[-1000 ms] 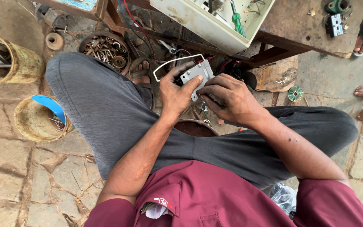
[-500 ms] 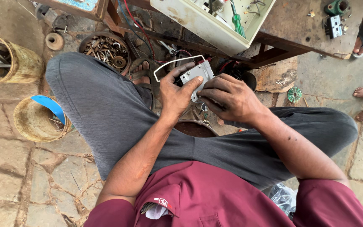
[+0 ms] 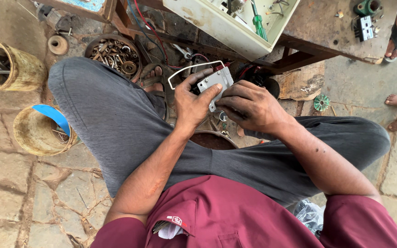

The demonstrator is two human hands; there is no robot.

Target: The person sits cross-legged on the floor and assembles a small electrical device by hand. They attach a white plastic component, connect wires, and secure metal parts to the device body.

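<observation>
Metal part (image 3: 215,81), small and grey, sits above the person's lap, clasped by both hands. Left hand (image 3: 194,102) has its grip closed around the part, thumb on its face. Right hand (image 3: 250,106) curls tight against its right edge. White wire loop (image 3: 187,70) juts leftward. Cream box (image 3: 235,20) rests on the desk (image 3: 331,27) beyond.

Maroon short-sleeved shirt with chest pocket (image 3: 173,225), grey trousers (image 3: 116,119), bare forearms

I count my two hands, left hand (image 3: 193,103) and right hand (image 3: 249,106), on one grey metal part (image 3: 214,80); two yellowish buckets (image 3: 37,131); one tray of rusty parts (image 3: 113,53); one green screwdriver (image 3: 258,23).
</observation>
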